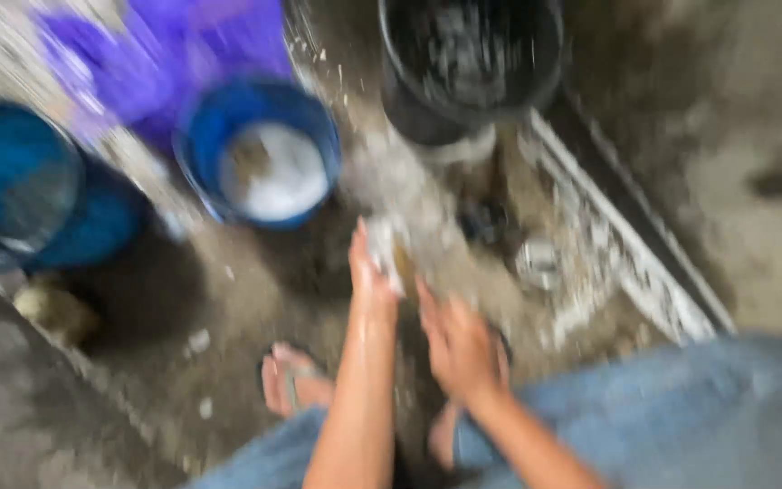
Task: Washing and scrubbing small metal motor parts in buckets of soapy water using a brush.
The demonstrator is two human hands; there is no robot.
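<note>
**Wet pale lump at my fingers, over the floor**

My left hand point(371, 272) holds a small pale, wet-looking lump point(384, 246), fingers curled on it; blur hides its exact shape. I judge it light, slippery, maybe crumbly: best gripped around its middle. My right hand point(457, 344) hovers just beside, fingers loosely apart, empty. Blue plastic bucket with whitish contents point(260, 154) and black bucket point(468, 63) stand beyond on the grimy concrete floor point(183, 299).

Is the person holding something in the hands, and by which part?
The left hand seems to close on a small pale object, too blurred to identify or say where it is gripped. The right hand appears empty.
</note>
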